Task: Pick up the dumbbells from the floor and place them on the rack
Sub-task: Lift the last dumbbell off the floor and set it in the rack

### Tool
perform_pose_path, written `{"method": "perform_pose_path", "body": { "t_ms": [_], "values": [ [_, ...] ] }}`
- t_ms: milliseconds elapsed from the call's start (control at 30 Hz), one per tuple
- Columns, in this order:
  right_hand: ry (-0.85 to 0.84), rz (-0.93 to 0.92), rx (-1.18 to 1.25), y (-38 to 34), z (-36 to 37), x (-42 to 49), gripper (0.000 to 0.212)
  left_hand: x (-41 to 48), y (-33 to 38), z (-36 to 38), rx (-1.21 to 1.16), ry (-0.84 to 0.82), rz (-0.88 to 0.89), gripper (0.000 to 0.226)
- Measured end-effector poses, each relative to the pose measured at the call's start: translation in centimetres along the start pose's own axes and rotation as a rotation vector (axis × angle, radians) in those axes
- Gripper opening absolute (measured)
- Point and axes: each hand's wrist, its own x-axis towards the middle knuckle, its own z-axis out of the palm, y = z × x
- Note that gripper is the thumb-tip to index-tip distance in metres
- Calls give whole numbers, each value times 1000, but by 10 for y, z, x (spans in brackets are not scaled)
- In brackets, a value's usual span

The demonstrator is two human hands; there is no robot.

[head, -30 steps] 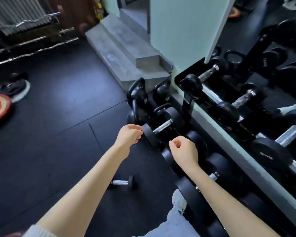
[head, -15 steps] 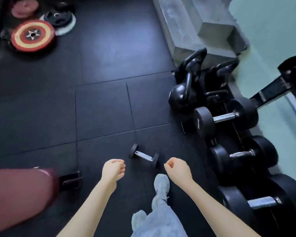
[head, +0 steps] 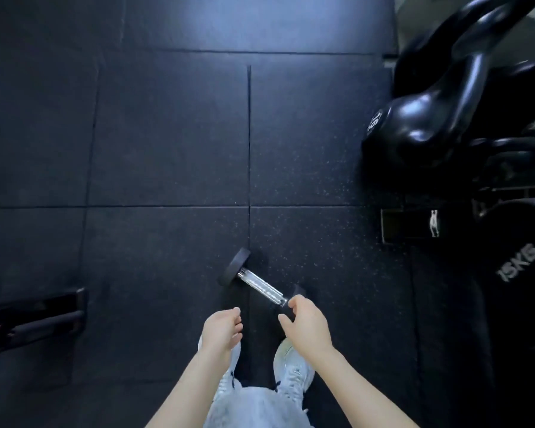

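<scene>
A small black-ended dumbbell with a chrome handle [head: 261,285] lies on the dark rubber floor tiles [head: 167,149]. The right hand [head: 306,327], half open, reaches its near end, perhaps touching. The left hand [head: 223,330] hangs loosely curled, holding nothing.

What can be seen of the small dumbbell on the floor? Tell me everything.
The small dumbbell has two black round heads that look like rubber and a shiny metal handle. It lies slantwise on the dark floor mat, in front of the person's shoes. The far head is in full view; the right hand reaches over the near head and partly hides it. The left hand hovers apart from it.
</scene>
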Motion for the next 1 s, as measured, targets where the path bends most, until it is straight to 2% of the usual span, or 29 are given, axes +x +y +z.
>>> {"method": "perform_pose_path", "body": {
  "t_ms": [67,200,333,400,467,567,767,900,1000],
  "values": [
    [-12,-17,-23,4,22,46,28,51,-4,12,22,-8,-12,27],
    [-84,-29,-81,12,65,127,45,138,-12,40,5,-71,-33,31],
    [-207,2,-154,21,101,183,51,191,-14,65,-93,-125,-55,27],
    [-276,39,-154,26,110,197,46,204,-14,75,-236,-107,-65,28],
    [-320,44,-189,31,115,205,31,211,-15,79,-381,-97,-60,25],
    [-308,26,-239,33,117,205,19,210,-13,79,-456,-75,-56,22],
    [-250,31,-211,23,102,174,25,177,0,76,-460,-47,-91,21],
    [-238,19,-222,5,68,125,26,118,12,68,-435,-63,-67,24],
    [-229,7,-237,-15,29,71,13,53,24,62,-431,-73,-34,22]
  ]
}}
